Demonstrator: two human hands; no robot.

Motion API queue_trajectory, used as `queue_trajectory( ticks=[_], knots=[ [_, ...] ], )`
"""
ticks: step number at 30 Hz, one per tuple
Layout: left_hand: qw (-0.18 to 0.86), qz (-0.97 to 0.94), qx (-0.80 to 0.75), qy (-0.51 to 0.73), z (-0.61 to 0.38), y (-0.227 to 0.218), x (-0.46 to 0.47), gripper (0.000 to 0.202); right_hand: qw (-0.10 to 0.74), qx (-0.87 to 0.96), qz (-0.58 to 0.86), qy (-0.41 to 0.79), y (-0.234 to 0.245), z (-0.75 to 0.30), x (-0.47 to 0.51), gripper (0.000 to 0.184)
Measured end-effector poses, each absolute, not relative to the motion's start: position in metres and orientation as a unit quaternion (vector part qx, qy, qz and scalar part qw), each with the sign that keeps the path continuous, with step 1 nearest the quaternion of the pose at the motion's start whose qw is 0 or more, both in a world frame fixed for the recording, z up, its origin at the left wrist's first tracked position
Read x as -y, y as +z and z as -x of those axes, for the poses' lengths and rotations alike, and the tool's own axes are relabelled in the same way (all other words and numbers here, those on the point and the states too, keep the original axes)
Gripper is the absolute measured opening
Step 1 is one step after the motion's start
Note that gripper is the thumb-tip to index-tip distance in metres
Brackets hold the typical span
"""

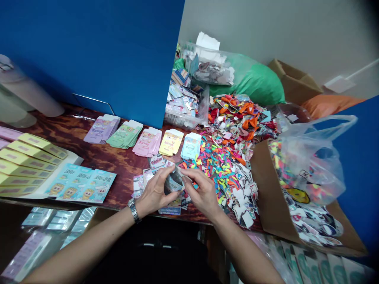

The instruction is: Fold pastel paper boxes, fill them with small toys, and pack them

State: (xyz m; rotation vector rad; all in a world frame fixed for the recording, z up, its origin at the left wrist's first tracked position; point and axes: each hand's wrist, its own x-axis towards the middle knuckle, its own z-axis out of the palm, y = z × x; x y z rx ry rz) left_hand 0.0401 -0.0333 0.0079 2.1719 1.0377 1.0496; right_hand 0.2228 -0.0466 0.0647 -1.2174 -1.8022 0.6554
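Note:
Between my two hands is a small pale blue paper carton (174,180), its open end facing up. My left hand (155,189), with a metal watch on its wrist, curls around the carton's left side, thumb at the lower edge. My right hand (203,191) pinches the carton's upper right rim between thumb and fingers. Printed cards (170,211) lie on the table under the hands. Just beyond are flat stacks of light blue cartons (191,146), yellow cartons (171,142) and pink cartons (147,142). What is inside the carton cannot be made out.
Green cartons (124,134) and purple cartons (101,129) continue the row leftward. Yellow boxes (28,167) and blue printed boxes (84,183) stand at left. Colourful small pieces (217,165) and white stickers (244,193) heap at right, beside a cardboard box (274,197).

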Motion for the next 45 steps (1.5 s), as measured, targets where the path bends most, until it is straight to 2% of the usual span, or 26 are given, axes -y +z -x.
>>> queue_trajectory(
  ticks=[4, 8, 13, 17, 23, 29, 34, 39, 42, 45],
  knots=[
    [0.252, -0.798, -0.408, 0.364, -0.041, 0.010, 0.035, 0.089, 0.417, 0.701, 0.477, 0.327, 0.069, -0.221, 0.044, 0.017],
    [0.265, -0.803, -0.415, 0.337, -0.042, 0.013, 0.035, 0.090, 0.409, 0.631, 0.534, 0.386, 0.066, -0.219, 0.042, 0.018],
    [0.242, -0.814, -0.442, 0.290, -0.042, 0.014, 0.035, 0.096, 0.405, 0.668, 0.540, 0.312, 0.067, -0.211, 0.045, 0.019],
    [0.180, -0.835, -0.473, 0.218, -0.039, 0.015, 0.036, 0.101, 0.400, 0.728, 0.506, 0.235, 0.062, -0.205, 0.053, 0.030],
    [0.172, -0.839, -0.466, 0.223, -0.036, 0.019, 0.035, 0.099, 0.416, 0.748, 0.494, 0.153, 0.033, -0.192, 0.067, 0.057],
    [0.177, -0.830, -0.482, 0.218, -0.029, 0.023, 0.039, 0.099, 0.374, 0.757, 0.476, 0.247, 0.034, -0.190, 0.059, 0.065],
    [0.172, -0.819, -0.509, 0.201, -0.014, 0.031, 0.053, 0.097, 0.345, 0.809, 0.403, 0.254, 0.036, -0.186, 0.047, 0.064],
    [0.061, -0.789, -0.598, 0.130, 0.031, 0.042, 0.065, 0.091, 0.343, 0.802, 0.417, 0.255, 0.036, -0.191, 0.034, 0.067],
    [-0.035, -0.761, -0.641, 0.089, 0.060, 0.041, 0.068, 0.084, 0.338, 0.800, 0.458, 0.188, 0.033, -0.209, 0.011, 0.061],
    [-0.097, -0.751, -0.650, 0.064, 0.079, 0.032, 0.065, 0.073, 0.285, 0.824, 0.484, 0.080, 0.025, -0.244, -0.029, 0.052]
  ],
)
